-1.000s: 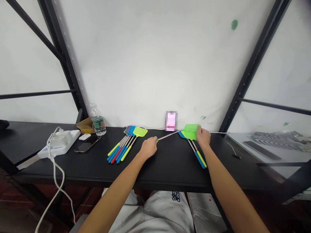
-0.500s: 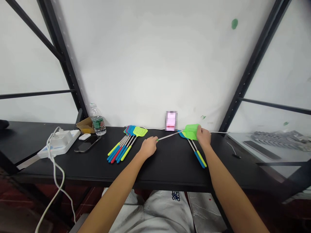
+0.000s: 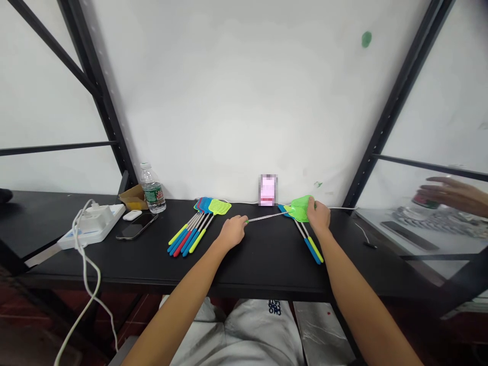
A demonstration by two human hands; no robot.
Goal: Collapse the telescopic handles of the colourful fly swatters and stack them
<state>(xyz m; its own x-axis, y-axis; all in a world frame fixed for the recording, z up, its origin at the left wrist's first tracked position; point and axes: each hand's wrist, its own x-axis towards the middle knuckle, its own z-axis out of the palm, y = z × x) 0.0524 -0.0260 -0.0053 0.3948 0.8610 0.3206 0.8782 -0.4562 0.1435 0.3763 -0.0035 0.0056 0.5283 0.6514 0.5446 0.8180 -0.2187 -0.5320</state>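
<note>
A green fly swatter with a thin metal shaft is held between my two hands. My left hand is closed around its handle, most of which is hidden by the fingers. The right edge of its mesh head is pinched by my right hand. Under that head lie two swatters, one with a blue handle and one with a yellow-green handle. Left of my left hand, several fly swatters lie fanned out, their handles yellow-green, blue and red; a yellow-green head is on top.
A phone with a lit, blurred screen leans on the wall. At left are a water bottle, a small cardboard box, a dark phone, a white case and a power strip. Another person's hand holds a bottle at right.
The green swatter's shaft has tipped closer to level, and its head has turned slightly in my right hand. Another person's hand with a bottle has appeared at the far right.
</note>
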